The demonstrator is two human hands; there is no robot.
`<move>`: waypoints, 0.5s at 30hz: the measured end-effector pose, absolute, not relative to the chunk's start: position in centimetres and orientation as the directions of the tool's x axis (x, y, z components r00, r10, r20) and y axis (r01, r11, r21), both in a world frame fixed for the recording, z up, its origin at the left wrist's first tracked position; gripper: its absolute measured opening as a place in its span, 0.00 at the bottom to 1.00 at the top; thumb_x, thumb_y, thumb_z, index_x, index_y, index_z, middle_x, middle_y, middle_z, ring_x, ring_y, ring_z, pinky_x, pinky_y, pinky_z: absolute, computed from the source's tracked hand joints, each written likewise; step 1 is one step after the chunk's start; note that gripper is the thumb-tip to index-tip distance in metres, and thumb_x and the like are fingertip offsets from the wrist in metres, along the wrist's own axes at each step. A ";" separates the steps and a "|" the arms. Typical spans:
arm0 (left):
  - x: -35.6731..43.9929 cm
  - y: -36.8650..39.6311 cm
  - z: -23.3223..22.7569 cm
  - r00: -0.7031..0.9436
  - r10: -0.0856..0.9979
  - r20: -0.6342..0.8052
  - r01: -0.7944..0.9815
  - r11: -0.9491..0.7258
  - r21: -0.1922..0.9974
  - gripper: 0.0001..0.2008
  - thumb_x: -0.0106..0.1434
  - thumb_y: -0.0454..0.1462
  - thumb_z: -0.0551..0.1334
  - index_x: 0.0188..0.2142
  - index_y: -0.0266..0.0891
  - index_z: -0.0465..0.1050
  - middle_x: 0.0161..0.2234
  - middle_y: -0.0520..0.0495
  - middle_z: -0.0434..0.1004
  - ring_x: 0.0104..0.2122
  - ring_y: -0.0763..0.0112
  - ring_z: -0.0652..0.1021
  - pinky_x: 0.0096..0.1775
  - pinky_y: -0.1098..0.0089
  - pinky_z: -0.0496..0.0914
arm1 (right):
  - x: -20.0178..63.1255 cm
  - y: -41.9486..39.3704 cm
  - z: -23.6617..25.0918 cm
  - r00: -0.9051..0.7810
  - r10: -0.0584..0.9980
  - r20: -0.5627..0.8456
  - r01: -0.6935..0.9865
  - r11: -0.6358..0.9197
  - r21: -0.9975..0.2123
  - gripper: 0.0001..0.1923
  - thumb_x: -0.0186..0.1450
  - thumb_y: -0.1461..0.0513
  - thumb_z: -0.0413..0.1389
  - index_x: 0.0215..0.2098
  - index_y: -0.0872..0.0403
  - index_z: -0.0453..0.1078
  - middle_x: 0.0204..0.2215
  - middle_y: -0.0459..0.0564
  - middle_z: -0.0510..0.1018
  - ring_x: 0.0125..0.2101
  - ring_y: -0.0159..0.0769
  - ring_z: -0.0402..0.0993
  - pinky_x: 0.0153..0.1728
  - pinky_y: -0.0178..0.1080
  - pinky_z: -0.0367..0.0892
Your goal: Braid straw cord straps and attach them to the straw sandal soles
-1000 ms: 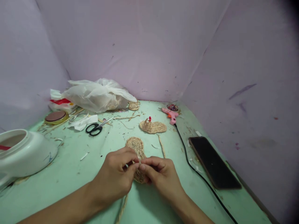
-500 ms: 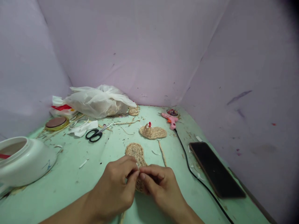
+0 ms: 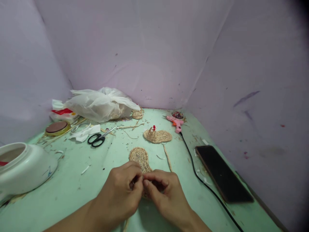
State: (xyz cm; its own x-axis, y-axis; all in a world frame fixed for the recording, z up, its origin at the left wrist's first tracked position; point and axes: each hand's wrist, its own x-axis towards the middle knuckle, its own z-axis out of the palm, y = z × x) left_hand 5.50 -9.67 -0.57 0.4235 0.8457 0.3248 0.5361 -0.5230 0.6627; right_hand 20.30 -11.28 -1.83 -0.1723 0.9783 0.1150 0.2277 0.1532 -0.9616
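A flat coiled sole of jute cord [image 3: 140, 157] lies on the green table [image 3: 72, 180] in front of me. My left hand [image 3: 122, 193] and my right hand [image 3: 164, 195] meet over its near end, fingertips pinched together on the cord and the sole's edge. The near half of the sole is hidden under my fingers. A loose tail of the cord [image 3: 125, 225] runs out below my hands toward the table's front edge. A second jute sole with a strap and a red bead [image 3: 157, 135] rests farther back.
Black scissors [image 3: 98, 139], a white plastic bag [image 3: 101, 103], a tape roll [image 3: 56, 127] and a white jar on its side [image 3: 24, 167] sit at the left. A pink glue gun [image 3: 175, 122] with its black cable [image 3: 205, 185] and a dark phone [image 3: 223, 174] lie at the right.
My hands have stayed pinched together on the sole's near end and slid a little lower in view. The camera tilted slightly, so the table things sit lower than a second ago.
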 end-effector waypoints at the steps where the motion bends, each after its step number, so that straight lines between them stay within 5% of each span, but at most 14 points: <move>1: 5.5 -9.6 -0.5 0.430 0.850 0.304 0.538 -0.512 0.670 0.10 0.57 0.29 0.52 0.24 0.36 0.68 0.26 0.46 0.72 0.24 0.74 0.72 0.27 0.75 0.66 | 20.4 -11.2 -1.9 -0.163 0.981 0.107 0.227 0.143 -0.963 0.11 0.57 0.64 0.53 0.32 0.55 0.78 0.23 0.50 0.77 0.23 0.33 0.71 0.24 0.32 0.64; 5: 5.4 -9.4 -0.3 0.455 0.860 0.232 0.563 -0.480 0.673 0.10 0.58 0.30 0.52 0.23 0.37 0.69 0.26 0.47 0.73 0.26 0.73 0.73 0.30 0.74 0.66 | 20.5 -11.2 -2.1 -0.163 0.979 0.123 0.275 0.165 -0.947 0.11 0.58 0.63 0.52 0.31 0.55 0.78 0.22 0.49 0.76 0.22 0.32 0.69 0.23 0.32 0.63; 15: 5.4 -9.9 -0.9 0.432 0.832 0.347 0.542 -0.547 0.638 0.10 0.57 0.29 0.51 0.24 0.35 0.67 0.27 0.45 0.71 0.24 0.74 0.71 0.27 0.73 0.65 | 20.3 -11.6 -1.9 -0.230 0.945 0.233 0.365 0.306 -0.879 0.11 0.60 0.65 0.51 0.31 0.54 0.77 0.21 0.47 0.75 0.22 0.31 0.69 0.24 0.32 0.62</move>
